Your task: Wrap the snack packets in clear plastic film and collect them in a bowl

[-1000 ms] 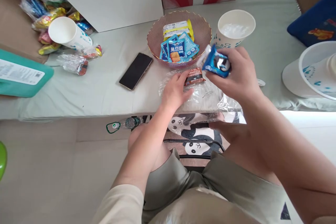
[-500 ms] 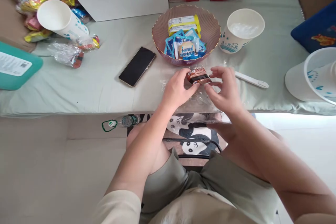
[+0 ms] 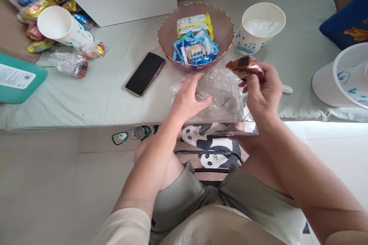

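Note:
My right hand (image 3: pixel 264 92) pinches a red-brown snack packet (image 3: pixel 244 66) and holds it up, to the right of the bowl's front. With fingers and thumb spread, my left hand (image 3: pixel 190 97) hovers over the left part of a crumpled clear plastic bag (image 3: pixel 221 99) and holds nothing. The bag lies at the table's front edge. Behind it stands a pinkish ribbed bowl (image 3: pixel 224 42) with a gold rim. Blue-wrapped biscuit packets (image 3: pixel 197 50) and a yellow-and-white packet (image 3: pixel 194 25) lie inside the bowl.
A phone (image 3: pixel 145 73) lies left of the bowl. To its right are a paper cup (image 3: pixel 250 44) with clear plastic inside, a white utensil (image 3: pixel 287 89) and a white bin (image 3: pixel 324 88). At left are another cup (image 3: pixel 54 23), wrapped snacks (image 3: pixel 43 4) and a green container (image 3: pixel 37 74).
My left hand has let go of the red-brown packet and opened. My right hand has closed on the packet and carried it to the right and slightly up, uncovering the clear bag.

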### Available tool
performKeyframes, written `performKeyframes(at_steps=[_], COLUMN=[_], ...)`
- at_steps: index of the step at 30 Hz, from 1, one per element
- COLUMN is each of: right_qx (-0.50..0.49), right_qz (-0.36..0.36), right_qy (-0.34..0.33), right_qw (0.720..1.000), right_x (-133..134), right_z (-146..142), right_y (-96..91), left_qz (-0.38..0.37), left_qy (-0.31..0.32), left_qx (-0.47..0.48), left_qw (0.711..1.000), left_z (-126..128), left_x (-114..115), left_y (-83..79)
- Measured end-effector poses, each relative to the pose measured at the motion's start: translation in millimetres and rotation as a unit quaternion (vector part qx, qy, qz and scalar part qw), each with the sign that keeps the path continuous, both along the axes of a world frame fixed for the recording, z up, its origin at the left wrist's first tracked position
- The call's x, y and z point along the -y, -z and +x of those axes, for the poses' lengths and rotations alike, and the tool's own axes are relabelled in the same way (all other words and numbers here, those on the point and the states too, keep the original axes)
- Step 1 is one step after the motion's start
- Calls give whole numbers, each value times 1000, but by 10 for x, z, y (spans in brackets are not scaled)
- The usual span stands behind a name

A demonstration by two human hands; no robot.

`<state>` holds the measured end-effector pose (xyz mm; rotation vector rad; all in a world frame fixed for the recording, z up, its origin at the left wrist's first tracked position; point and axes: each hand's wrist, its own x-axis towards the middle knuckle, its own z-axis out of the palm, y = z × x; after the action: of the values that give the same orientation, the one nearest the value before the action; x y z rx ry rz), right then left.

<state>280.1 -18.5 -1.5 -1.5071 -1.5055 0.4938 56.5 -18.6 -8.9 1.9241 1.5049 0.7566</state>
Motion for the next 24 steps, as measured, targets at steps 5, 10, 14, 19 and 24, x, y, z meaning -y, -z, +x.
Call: performKeyframes(at_steps=[5,10,14,19,24], right_qx=[-82,-127,-67,103,194], right_qz=[-12,-49,-31,-131,-133], right_qy=[54,-62,-9,90,111], right_qw=[995,989,997,982,966], right_x=[-208,-533,-409,4,198], right_z=[-39,-217,-52,228,364], right_y=[-338,-833,-665,-132,-1], left_qz=[4,-3,1,21,38], left_qy=[45,52,31,12,-20], left_qx=[-96,-175,-173,-170,-163], left_qw=[994,983,984,985,986], left_z=[83,152,175,231,285], left_x=[37,80,117,155,149], left_y=[27,8,-29,-3,80])
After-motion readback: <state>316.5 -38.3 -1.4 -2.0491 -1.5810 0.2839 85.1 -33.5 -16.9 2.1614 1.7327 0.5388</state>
